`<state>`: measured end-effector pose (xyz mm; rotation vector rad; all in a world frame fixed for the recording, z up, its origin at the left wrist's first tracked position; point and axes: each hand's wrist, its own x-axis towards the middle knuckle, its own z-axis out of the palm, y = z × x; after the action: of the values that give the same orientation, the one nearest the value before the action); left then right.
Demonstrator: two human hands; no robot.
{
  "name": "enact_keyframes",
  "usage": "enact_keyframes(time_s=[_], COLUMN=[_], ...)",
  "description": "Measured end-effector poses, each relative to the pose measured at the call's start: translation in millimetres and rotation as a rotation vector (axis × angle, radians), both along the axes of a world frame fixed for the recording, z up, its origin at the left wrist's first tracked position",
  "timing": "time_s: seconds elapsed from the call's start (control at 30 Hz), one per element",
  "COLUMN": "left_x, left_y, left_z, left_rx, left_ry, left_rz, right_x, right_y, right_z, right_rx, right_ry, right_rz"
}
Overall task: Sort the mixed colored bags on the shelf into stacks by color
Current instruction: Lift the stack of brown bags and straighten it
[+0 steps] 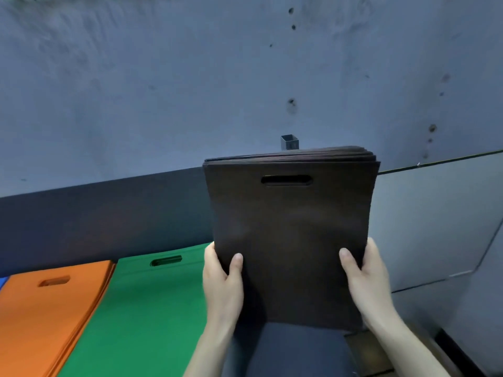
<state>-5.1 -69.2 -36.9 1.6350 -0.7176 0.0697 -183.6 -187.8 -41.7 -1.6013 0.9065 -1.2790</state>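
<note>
Both hands (223, 281) around brown bags (291, 227)

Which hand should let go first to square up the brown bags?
Right, probably. The left hand borders the flat green bag stack; the right hand has open shelf beside it. Both grip the upright dark brown non-woven bag stack.

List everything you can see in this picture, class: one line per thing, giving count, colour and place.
brown bags: one stack, dark brown, held upright at centre, lower edge on the shelf
green bags: one stack, green, flat, left of the brown bags
orange bags: one stack, orange, flat, left of the green bags
blue bag: sliver, blue, far left edge
shelf: one, dark grey, under the bags
tube: one, grey metal, behind the brown bags
wall: grey, pitted, behind
left hand: one, gripping the brown bags' left edge
right hand: one, gripping their right edge
</note>
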Motion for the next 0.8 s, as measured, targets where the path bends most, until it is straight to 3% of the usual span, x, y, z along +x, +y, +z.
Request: enact_keyframes(time_s=[0.13, 0.27, 0.53, 0.63, 0.8], left_x=[3.5, 6.3, 9.3, 14.4, 15.8], left_y=[-1.6, 3.0, 13.7, 24.4, 31.7], left_z=[2.4, -21.0, 12.9, 25.4, 6.7], left_rx=[-0.009, 0.091, 0.167, 0.264, 0.513], left_ry=[-0.027, 0.096, 0.057, 0.089, 0.300], left_rz=[-0.022, -0.025, -0.023, -0.051, -0.153], right_x=[2.3, 3.6, -0.6, -5.6, -7.0], right_y=[-4.2, 0.9, -11.3, -17.2, -33.6], right_z=[0.7, -25.1, 2.5, 14.1, -10.7], right_rx=[0.051, 0.055, -0.031, 0.053, 0.318], right_ry=[-0.104, 0.040, 0.042, 0.047, 0.269], right_rz=[0.030, -0.003, 0.006, 0.070, 0.204])
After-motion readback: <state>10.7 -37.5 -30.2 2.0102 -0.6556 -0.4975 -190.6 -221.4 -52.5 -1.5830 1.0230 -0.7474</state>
